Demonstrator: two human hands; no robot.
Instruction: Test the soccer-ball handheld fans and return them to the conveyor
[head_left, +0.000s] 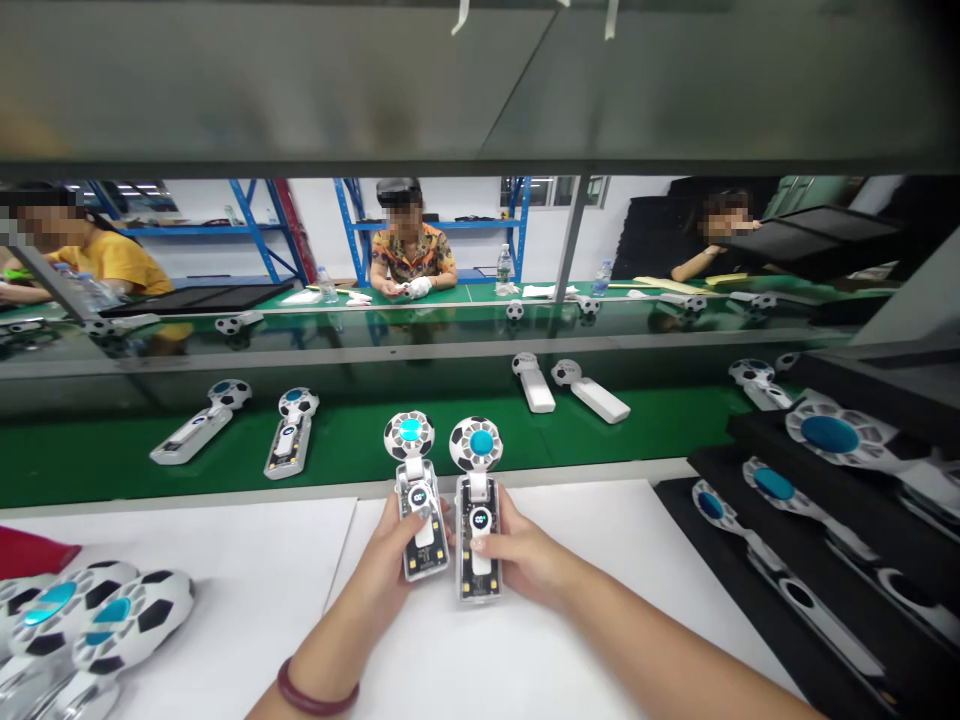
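Two handheld fans with soccer-ball heads stand side by side above the white work surface, heads up and displays lit. My left hand (395,548) is wrapped round the left fan (424,535), its thumb on the front below the round display. Round the right fan (478,540) is my right hand (521,550), thumb also on the front. Each fan has a clear casing with a dark board and a blue disc in its head. The fingers behind the fans are mostly hidden.
More fans (291,435) lie on the green belt (360,385). A pile of fans (120,620) sits at the lower left, near a red item (34,553). Black foam trays (720,560) with fans are stacked at the right. Across the belt sit several people; a shelf (300,90) hangs overhead.
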